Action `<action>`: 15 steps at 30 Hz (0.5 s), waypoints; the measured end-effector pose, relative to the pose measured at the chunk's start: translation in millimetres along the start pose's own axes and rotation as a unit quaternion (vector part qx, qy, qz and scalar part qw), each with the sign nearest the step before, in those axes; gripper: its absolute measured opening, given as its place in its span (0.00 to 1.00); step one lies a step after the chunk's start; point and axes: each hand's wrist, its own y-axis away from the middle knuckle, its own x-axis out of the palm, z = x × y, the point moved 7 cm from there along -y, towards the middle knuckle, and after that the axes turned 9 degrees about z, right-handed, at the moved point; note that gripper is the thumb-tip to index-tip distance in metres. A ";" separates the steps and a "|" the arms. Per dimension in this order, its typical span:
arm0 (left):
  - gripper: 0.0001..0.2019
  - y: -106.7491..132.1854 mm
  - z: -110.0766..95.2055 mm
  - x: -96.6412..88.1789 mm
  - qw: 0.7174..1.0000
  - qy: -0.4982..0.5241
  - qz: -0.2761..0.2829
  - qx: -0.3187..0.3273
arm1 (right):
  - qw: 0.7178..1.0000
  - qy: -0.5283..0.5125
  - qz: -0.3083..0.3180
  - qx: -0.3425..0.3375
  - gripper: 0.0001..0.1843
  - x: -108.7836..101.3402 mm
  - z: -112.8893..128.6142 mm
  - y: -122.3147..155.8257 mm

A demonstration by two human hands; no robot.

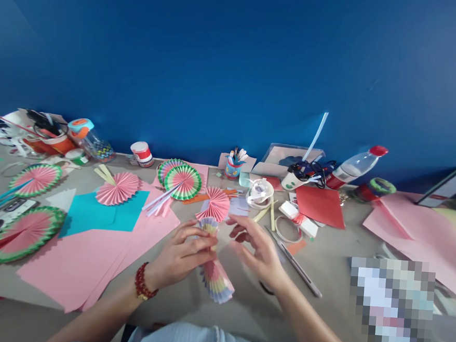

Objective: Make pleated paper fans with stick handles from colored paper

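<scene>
My left hand [187, 249] is closed around the middle of a pleated paper fan [217, 282], pink with yellow and lilac bands. Its folds spread out below my fingers, and a narrower end shows above them. To the right, my right hand [256, 248] is apart from the fan with its fingers loosely curved and spread, holding nothing that I can see. Just beyond both hands lies a pink pleated paper rosette [215, 204]. A pen-like metal tool [301, 270] rests on the table to the right of my right hand.
Finished-looking green-edged paper fans [183, 182] and pink paper sheets [76, 264] cover the left side. Blue paper [104, 212] lies there too. At the back stand a small pen cup [233, 169], a roll of tape [260, 192] and a red-capped bottle [355, 167]. Red paper [321, 204] lies right.
</scene>
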 end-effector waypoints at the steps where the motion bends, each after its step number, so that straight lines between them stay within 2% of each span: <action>1: 0.11 -1.9 -2.8 1.4 1.000 0.006 0.006 0.014 | 1.000 -0.016 0.021 0.008 0.21 1.1 -1.1 -8.2; 4: 0.11 -5.0 -9.7 3.9 0.999 0.004 0.024 0.045 | 0.996 -0.066 0.055 0.025 0.15 6.5 -5.3 -25.0; 6: 0.10 -5.7 -12.8 5.6 0.998 -0.006 0.041 0.055 | 0.987 -0.140 0.060 0.045 0.10 11.4 -11.9 -30.5; 8: 0.10 -6.0 -15.7 6.7 0.997 -0.012 0.049 0.066 | 0.970 -0.227 0.060 0.066 0.12 16.8 -19.6 -32.9; 11: 0.11 -6.6 -17.1 4.9 0.997 -0.009 0.020 0.072 | 0.949 -0.299 0.051 0.081 0.15 20.6 -28.3 -34.1; 15: 0.14 -4.8 -10.9 3.4 0.999 -0.005 -0.024 0.043 | 0.947 -0.308 0.022 0.090 0.16 16.2 -35.2 -32.6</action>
